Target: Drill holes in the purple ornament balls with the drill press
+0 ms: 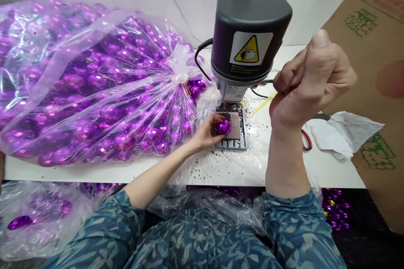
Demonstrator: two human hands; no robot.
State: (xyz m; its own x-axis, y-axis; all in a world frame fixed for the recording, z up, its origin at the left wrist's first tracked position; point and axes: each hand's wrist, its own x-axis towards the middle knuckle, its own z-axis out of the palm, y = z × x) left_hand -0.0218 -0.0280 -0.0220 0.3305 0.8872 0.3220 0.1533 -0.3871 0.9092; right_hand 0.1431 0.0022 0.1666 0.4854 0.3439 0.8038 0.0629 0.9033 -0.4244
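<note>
My left hand point(206, 133) pinches a shiny purple faceted ball point(223, 127) and holds it on the small metal plate point(237, 128) under the head of a black bench drill press point(249, 29). My right hand point(307, 82) is raised at the machine's right side, fingers wrapped tight round its thin lever, which shows only as a short dark rod by the knuckles. The drill bit itself is hidden behind the machine head.
A big clear plastic bag point(85, 84) stuffed with purple balls lies on the white table point(328, 168) at the left. Dark shavings litter the table round the plate. A cardboard box point(378, 71) stands at the right, crumpled white paper point(341, 132) beside it. More bagged balls point(38, 214) lie below the table.
</note>
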